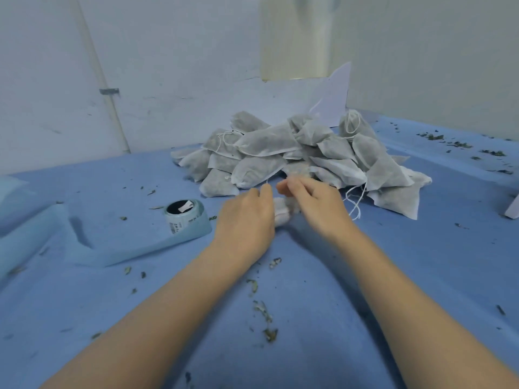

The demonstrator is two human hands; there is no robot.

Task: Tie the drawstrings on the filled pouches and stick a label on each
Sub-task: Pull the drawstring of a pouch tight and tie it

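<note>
Both hands meet mid-worktop over one small white pouch (283, 213). Left hand (247, 217) curls against its near side, fingers bent round it; right hand (314, 204) pinches at its top, motion-blurred, string not clear. Heap of filled pouches (303, 153) just behind, toward far edge. Label roll (184, 217) sits left, on pale blue backing strip (140, 245). Leaf crumbs (265, 318) scattered near me.

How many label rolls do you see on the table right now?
1. The label roll stands on the blue cloth, left of the left hand. Others may be hidden behind the pouch pile.
</note>
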